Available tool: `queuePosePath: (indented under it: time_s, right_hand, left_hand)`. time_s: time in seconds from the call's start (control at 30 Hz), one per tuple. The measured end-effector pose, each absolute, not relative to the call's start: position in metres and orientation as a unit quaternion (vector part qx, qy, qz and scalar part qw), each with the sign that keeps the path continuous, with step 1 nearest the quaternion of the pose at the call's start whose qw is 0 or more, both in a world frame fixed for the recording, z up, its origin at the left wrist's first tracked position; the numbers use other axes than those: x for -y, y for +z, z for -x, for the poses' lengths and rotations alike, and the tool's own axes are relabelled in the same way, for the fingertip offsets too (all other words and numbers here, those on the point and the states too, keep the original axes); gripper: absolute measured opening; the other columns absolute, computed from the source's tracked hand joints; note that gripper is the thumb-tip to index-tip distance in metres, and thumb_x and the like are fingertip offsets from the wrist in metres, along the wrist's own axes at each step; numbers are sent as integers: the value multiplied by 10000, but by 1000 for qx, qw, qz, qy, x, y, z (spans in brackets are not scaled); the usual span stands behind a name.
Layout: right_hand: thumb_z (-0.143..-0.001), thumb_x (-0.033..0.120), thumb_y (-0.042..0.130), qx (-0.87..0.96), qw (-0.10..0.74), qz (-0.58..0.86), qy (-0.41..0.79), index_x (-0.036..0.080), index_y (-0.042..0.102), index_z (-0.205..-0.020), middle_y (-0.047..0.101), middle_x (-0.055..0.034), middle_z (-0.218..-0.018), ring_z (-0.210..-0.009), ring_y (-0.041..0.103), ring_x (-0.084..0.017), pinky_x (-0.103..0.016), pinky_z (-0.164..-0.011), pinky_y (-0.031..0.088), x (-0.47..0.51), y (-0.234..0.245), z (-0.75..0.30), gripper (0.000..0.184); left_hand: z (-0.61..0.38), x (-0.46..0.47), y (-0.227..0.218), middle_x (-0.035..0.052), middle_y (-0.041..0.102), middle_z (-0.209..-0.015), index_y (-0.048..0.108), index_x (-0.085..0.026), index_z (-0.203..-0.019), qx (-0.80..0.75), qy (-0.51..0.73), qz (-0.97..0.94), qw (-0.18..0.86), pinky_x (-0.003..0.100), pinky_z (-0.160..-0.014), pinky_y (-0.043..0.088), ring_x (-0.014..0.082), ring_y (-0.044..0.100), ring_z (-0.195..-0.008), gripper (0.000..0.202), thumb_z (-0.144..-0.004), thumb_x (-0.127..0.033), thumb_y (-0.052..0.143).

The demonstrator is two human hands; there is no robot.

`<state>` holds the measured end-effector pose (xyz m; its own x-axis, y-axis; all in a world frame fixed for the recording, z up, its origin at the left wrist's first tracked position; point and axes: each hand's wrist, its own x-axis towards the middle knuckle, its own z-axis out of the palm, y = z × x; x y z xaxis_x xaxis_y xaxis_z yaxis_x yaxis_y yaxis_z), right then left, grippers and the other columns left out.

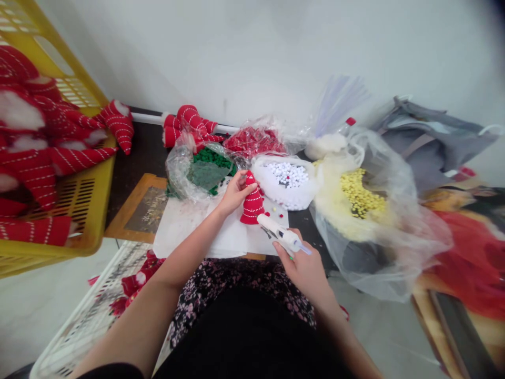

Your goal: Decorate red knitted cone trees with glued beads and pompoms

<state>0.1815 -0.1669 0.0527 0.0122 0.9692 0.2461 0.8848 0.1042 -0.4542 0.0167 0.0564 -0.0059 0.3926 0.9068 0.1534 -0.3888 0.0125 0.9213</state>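
My left hand (235, 193) is closed around the upper part of a red cone-shaped fabric hat (252, 206) with white stitched lines, held upright over white paper (185, 231). In my right hand (302, 263) is a white glue gun (282, 234) with a clear glue stick poking out of its back. Its nozzle points at the lower right side of the hat; whether they touch I cannot tell. A few small red and yellow pompoms (280, 215) lie on the paper just right of the hat.
Behind the paper sit bags of green pompoms (209, 166), red pompoms (256, 141) and white pompoms (287, 175). A large bag of yellow pompoms (361, 192) stands right. A yellow crate (89, 231) of red cones fills the left; a white basket (74, 321) is below. Clear glue sticks (339, 100) lean at the wall.
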Motion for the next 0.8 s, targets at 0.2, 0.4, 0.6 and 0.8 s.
queuePosePath:
  time_s: [0.2, 0.4, 0.6, 0.8]
  right_hand:
    - [-1063, 480, 494, 652, 362, 652, 140, 225, 705, -1091, 766, -127, -1015, -837, 758, -264, -334, -728, 578, 161, 62, -184, 333]
    - [-1046, 475, 507, 641, 368, 660, 136, 221, 730, -1122, 775, -134, -1020, -842, 752, -277, -345, -732, 591, 144, 55, -181, 346]
    - [-1041, 487, 508, 651, 349, 663, 124, 186, 732, -1098, 802, -161, -1040, -881, 778, -309, -361, -740, 598, 139, 47, -181, 379]
    - [-1046, 479, 511, 653, 345, 663, 121, 190, 729, -1119, 806, -156, -1032, -854, 780, -296, -350, -725, 591, 140, 45, -182, 370]
  left_hand:
    - [-17, -57, -4, 14, 711, -989, 590, -233, -1100, -267, 510, -508, 641, 310, -830, 560, 182, 696, -868, 552, -758, -529, 905]
    - [-16, -53, 2, 9, 684, -975, 613, -229, -1080, -250, 502, -516, 647, 297, -802, 558, 171, 678, -848, 531, -749, -513, 916]
    - [-16, -52, 5, 9, 688, -959, 619, -226, -1051, -248, 497, -526, 644, 300, -796, 563, 174, 675, -840, 519, -743, -511, 925]
    - [-16, -52, 5, 12, 695, -964, 629, -223, -1053, -252, 497, -526, 643, 302, -789, 562, 173, 670, -825, 519, -739, -510, 928]
